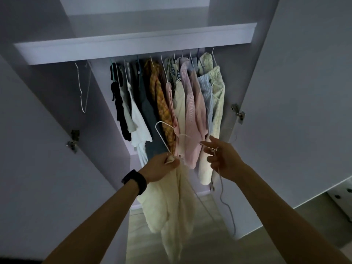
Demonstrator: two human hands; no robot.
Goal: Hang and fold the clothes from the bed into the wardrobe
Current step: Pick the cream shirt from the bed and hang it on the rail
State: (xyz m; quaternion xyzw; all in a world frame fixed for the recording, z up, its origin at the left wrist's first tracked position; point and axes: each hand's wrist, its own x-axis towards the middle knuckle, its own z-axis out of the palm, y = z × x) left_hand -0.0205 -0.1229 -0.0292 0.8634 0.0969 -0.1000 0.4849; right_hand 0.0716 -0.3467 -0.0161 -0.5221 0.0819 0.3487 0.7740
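Left hand point(162, 166) grips a bunched cream garment point(167, 206) and a white hanger point(159, 128) together, before the open wardrobe point(133, 42). Right hand point(222, 159) pinches a thin white cord point(222, 193) that hangs down. Hung clothes point(190, 103) crowd inside.

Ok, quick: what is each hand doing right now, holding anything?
Left hand: closed, gripping the cream garment and the hanger.
Right hand: closed, pinching a thin white strap.
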